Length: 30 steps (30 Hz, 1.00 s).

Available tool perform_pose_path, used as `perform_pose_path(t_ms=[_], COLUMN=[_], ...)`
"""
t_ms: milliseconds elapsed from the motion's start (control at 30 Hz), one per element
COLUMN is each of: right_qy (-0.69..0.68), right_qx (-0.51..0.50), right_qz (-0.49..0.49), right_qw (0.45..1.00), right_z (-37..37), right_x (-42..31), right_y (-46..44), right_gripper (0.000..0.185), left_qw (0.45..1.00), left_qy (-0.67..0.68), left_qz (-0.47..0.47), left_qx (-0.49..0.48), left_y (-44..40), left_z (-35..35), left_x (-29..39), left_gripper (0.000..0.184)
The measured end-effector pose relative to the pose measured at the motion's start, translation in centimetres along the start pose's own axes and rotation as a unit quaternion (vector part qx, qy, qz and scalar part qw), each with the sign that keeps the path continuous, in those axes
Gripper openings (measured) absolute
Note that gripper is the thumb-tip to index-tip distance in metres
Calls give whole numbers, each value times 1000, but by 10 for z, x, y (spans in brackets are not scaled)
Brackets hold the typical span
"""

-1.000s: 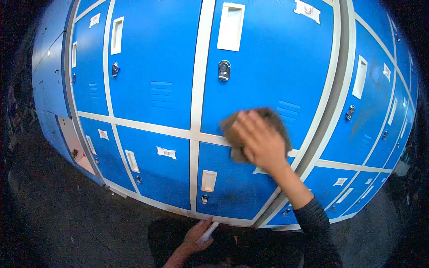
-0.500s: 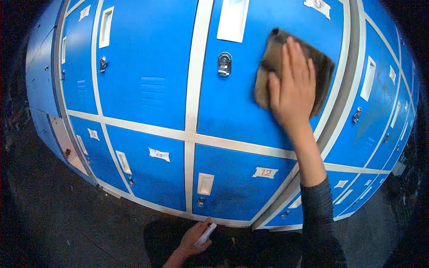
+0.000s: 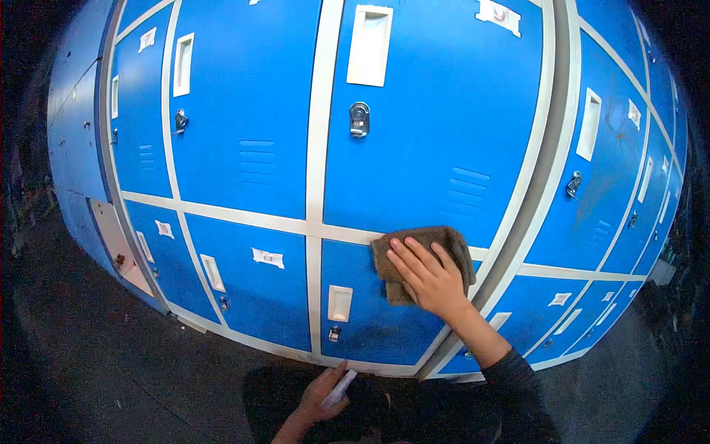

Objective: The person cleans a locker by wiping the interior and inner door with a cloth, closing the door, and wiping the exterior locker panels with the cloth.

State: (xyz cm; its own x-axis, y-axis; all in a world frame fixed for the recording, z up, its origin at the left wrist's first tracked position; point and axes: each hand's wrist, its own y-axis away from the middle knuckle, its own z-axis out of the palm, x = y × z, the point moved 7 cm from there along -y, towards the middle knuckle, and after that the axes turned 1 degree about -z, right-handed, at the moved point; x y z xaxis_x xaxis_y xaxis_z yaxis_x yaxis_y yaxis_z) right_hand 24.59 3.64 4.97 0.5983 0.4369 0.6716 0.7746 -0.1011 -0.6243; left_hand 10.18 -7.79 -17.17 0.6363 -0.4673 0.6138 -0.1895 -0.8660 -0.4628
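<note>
Brown cloth (image 3: 457,248), dark and folded, bunched at the edges! Right hand (image 3: 429,281) reaches up from below, fingers a little spread, pressing it flat rather than clamping it. The cloth lies under palm and fingers, across the white frame (image 3: 347,234) and lower door (image 3: 355,268). Left hand (image 3: 324,394) grips a white object (image 3: 340,388), low down.

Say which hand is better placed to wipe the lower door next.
Probably right: the right hand lies flat on the brown cloth against the lower door, while the left hand holds a white object.
</note>
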Motion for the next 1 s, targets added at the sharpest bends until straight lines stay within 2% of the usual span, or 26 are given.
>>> perform_pose_path(t_ms=[133,300,400,533,700,800,933,1000], right_qy=[-26,98,154,103,34,-12,-99,-117], right_qx=[16,178,254,272,162,76,-24,-43], right_qz=[54,171,204,210,114,23,-136,-161], right_qw=[998,964,933,933,980,997,985,979], right_z=[-20,-63,-83,-79,-64,-40,-5,0], right_x=[33,119,144,147,105,63,0,-20], right_y=[-30,-95,-123,-128,-119,-105,-78,-69], right_gripper=[53,52,49,49,60,64,56,55], left_qw=[999,993,999,999,997,997,1000,999], left_qy=[51,53,47,39,69,52,14,-35], left_qz=[-6,-84,8,-6,-6,-27,-2,37], left_qx=[-15,-70,-7,-19,-32,-42,-27,-17], left_y=[-1,-2,-7,-8,-14,-12,-7,-3], left_z=[1,12,2,8,5,9,5,13], left_x=[-3,-18,-9,-11,-6,-8,-1,0], left_gripper=[91,91,91,90,89,89,88,88])
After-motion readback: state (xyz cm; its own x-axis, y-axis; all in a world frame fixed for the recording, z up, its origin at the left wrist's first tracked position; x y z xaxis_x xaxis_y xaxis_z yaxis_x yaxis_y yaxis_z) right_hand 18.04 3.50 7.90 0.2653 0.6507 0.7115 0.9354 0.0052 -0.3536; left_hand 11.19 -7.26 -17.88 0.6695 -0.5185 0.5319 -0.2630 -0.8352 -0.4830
